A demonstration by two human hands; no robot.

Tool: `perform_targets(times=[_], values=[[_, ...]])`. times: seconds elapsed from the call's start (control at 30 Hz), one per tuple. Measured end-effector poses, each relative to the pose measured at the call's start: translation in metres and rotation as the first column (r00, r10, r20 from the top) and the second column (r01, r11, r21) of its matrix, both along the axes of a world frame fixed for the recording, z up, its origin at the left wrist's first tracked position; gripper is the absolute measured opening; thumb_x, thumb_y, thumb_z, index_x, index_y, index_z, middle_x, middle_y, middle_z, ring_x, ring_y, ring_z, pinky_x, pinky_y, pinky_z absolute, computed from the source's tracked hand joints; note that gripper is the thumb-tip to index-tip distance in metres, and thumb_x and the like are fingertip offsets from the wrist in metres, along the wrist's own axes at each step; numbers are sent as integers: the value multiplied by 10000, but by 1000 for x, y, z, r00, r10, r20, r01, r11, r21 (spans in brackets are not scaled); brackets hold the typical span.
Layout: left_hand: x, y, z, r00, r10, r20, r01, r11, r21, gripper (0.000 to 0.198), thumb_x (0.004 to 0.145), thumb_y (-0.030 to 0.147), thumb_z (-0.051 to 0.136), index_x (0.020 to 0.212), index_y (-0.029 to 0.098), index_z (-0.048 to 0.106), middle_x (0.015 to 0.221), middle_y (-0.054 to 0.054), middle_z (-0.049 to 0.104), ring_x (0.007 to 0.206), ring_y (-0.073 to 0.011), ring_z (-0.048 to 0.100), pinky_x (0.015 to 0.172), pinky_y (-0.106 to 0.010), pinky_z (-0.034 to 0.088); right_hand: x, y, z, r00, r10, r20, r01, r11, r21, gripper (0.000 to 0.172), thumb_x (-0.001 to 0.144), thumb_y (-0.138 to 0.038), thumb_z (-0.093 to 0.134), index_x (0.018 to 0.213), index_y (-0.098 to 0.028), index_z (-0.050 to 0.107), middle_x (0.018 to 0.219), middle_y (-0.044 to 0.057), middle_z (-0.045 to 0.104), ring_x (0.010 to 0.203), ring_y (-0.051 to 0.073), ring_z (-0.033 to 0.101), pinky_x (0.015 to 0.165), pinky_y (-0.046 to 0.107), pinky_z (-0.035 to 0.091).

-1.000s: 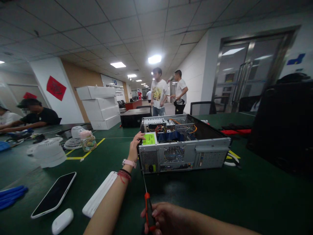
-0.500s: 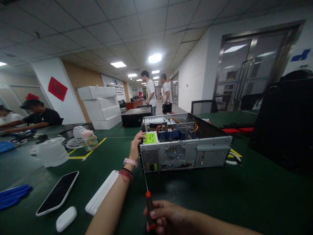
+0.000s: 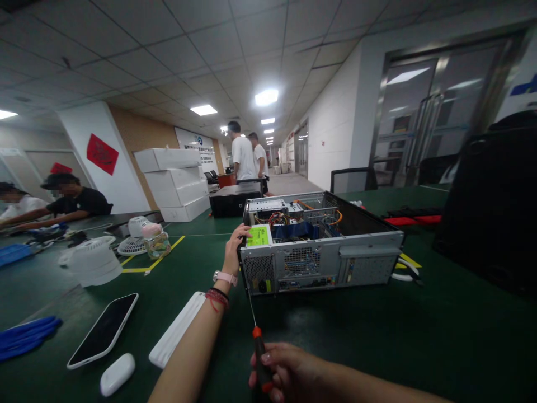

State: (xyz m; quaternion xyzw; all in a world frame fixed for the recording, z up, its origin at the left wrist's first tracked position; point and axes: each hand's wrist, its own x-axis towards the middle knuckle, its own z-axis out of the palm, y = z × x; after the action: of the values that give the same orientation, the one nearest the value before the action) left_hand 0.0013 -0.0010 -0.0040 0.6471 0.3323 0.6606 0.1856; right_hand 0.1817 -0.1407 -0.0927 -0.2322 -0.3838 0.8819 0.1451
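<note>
An open desktop computer case (image 3: 308, 258) lies on its side on the green table, its rear panel facing me and its wiring showing. My left hand (image 3: 235, 245) grips its left rear corner, fingers over the top edge beside the power supply with a bright green label (image 3: 259, 236). In my right hand (image 3: 283, 366), closed round the handle, is a black and red screwdriver (image 3: 262, 358). Its thin shaft points up to the lower left corner of the rear panel; whether the tip sits in a screw is too small to tell.
On the left lie a phone (image 3: 103, 330), a white earbud case (image 3: 118, 374), a white oblong item (image 3: 176, 330) and blue gloves (image 3: 29, 338). Behind them stand a white tub (image 3: 95, 262) and a jar (image 3: 156, 242). A large black object (image 3: 486, 212) stands at right. People sit and walk farther off.
My view has shifted slightly. The two people in the background have moved left. My left hand stays on the case, and the screwdriver keeps almost the same place against its corner.
</note>
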Motion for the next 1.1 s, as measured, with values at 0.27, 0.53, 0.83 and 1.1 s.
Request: perform_targets(times=[0.27, 0.53, 0.83, 1.1], values=[[1, -3, 3, 1000, 13, -14, -13, 1000, -18, 267, 783, 263, 350, 741, 170, 596, 1115, -87, 626, 1270, -262, 415, 1096, -434, 262, 2, 2, -1, 999, 46, -27, -46, 999, -17, 347, 715, -358, 552, 985, -139, 557, 879, 52, 687, 505, 79, 563, 545, 236, 355], [-1, -1, -1, 999, 22, -26, -22, 1000, -3, 284, 804, 262, 332, 752, 169, 596, 1120, -80, 628, 1262, -247, 427, 1086, -409, 276, 1, -5, 6, 999, -51, 4, 51, 998, -22, 274, 754, -366, 591, 891, -141, 515, 849, 81, 696, 377, 25, 408, 501, 227, 305], [0, -2, 1, 1000, 22, -11, -22, 1000, -10, 282, 796, 251, 336, 754, 166, 601, 1117, -81, 636, 1267, -248, 424, 1090, -419, 278, -2, -7, 6, 997, -72, 12, 72, 997, 11, 347, 702, -417, 647, 855, -151, 484, 781, 66, 706, 360, 29, 411, 478, 223, 310], [0, -1, 0, 1000, 9, 10, -9, 1000, -3, 277, 788, 250, 348, 744, 160, 606, 1097, -89, 645, 1271, -255, 418, 1092, -428, 269, -5, -9, 9, 997, -75, 24, 73, 994, 81, 456, 628, -506, 683, 832, -161, 464, 732, 23, 688, 347, 39, 445, 444, 220, 348]])
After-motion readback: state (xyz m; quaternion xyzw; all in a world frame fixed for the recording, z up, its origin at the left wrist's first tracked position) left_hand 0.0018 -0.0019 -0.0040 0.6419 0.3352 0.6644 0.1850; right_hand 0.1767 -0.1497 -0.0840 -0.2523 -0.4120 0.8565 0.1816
